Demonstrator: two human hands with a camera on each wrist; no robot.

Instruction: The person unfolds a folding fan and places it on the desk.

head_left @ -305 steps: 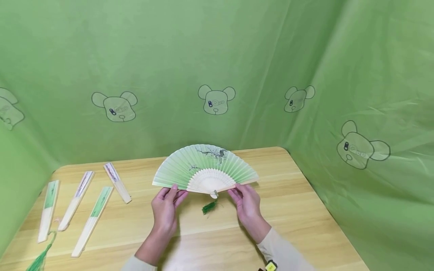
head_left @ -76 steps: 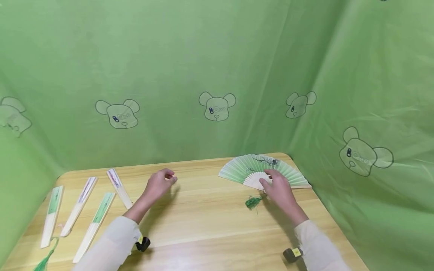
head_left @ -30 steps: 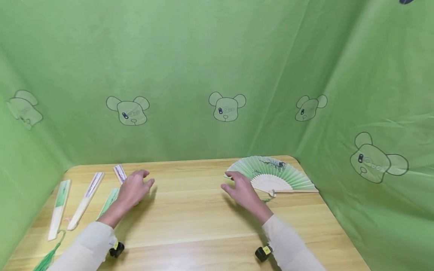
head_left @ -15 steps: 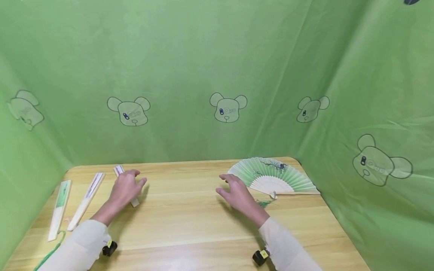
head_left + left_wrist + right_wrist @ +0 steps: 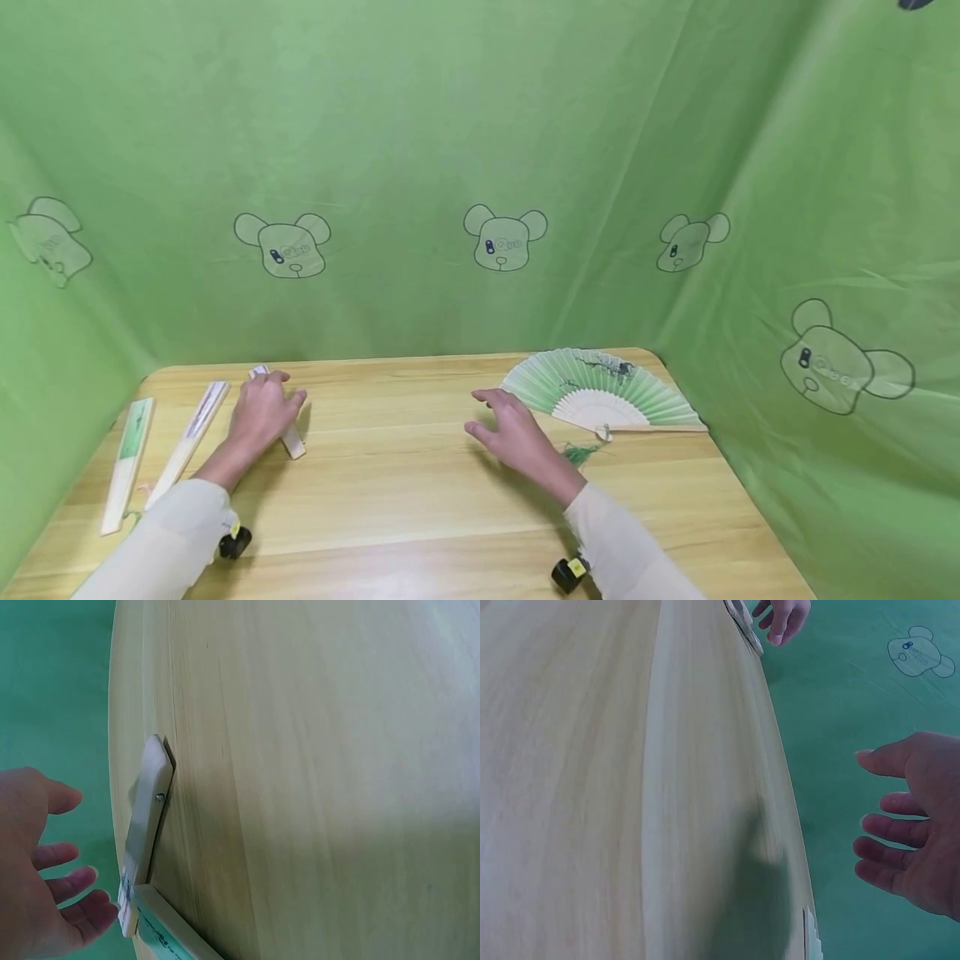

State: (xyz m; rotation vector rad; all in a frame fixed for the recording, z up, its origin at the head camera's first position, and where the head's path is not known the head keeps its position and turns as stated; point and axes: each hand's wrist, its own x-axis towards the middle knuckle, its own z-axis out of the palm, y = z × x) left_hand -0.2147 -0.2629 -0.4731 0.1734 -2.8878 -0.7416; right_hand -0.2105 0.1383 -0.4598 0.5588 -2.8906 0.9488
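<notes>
My left hand hovers over a closed fan with a purple print, fingers relaxed and holding nothing; it hides the fan's middle. In the left wrist view that fan lies beside a green closed fan, with my left hand apart from both. My right hand is held above the table, empty, with loosely bent fingers, left of the spread green fan and its green tassel. The right wrist view has my right hand with its fingers spread slightly.
Further left on the wooden table lie a green closed fan and another purple-printed one. A green cloth with bear faces stands behind and at the sides. Small black devices sit at both wrists.
The spread fan, earlier held in both hands, now lies at the back right, let go. Both hands have since moved left, the left one over the closed fans.
</notes>
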